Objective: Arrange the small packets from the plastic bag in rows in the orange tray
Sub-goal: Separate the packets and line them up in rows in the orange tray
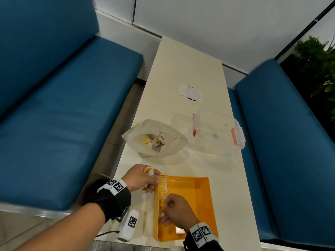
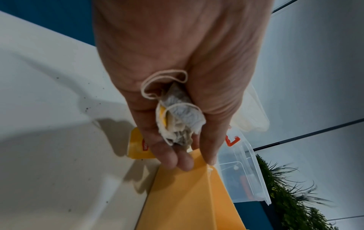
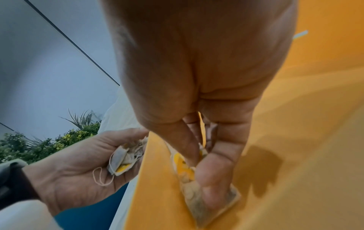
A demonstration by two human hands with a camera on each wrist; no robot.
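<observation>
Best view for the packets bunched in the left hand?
Left wrist: the bunched packets sit mid-frame in the left hand, strings visible. Right wrist shows them smaller, from the side. Head shows only a corner.

The orange tray had bare floor on its right side, so a hand could go in there. Its left wall was lined with a row of packets. The plastic bag and a clear box stood further back, with bare table between.
</observation>
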